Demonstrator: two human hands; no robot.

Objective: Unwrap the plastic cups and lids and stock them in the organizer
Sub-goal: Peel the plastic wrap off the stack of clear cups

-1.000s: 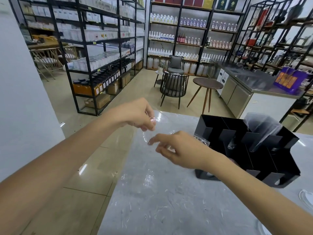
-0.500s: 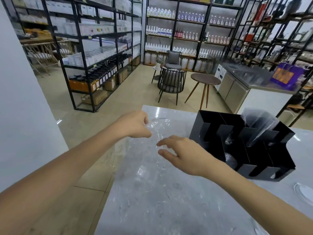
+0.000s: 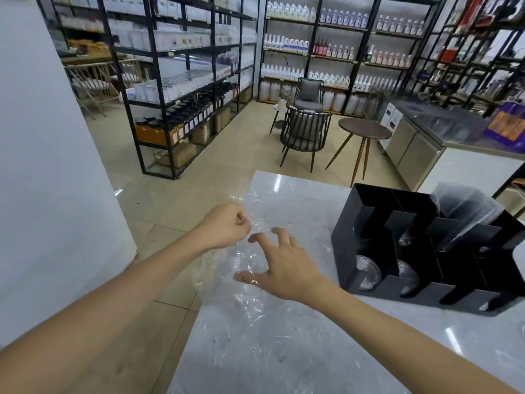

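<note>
A crumpled clear plastic wrapper (image 3: pixel 244 282) lies on the grey marble counter (image 3: pixel 284 351) near its left edge. My left hand (image 3: pixel 224 226) pinches the wrapper's far end. My right hand (image 3: pixel 281 265) hovers over the wrapper with fingers spread, its thumb touching the film. To the right stands the black organizer (image 3: pixel 426 248). Clear lids (image 3: pixel 368 271) sit in its front slots. A plastic-wrapped stack (image 3: pixel 466 209) leans out of a back compartment.
The counter's left edge drops to a tiled floor. A white wall (image 3: pixel 51 194) stands at left. Black shelving racks (image 3: pixel 176 81), chairs, a round side table (image 3: pixel 363 129) and a steel counter (image 3: pixel 443 129) lie beyond.
Both hands have come down to the counter with the wrapper. My right hand let go of the film and spread its fingers over it. The wrapper now lies flattened on the marble.
</note>
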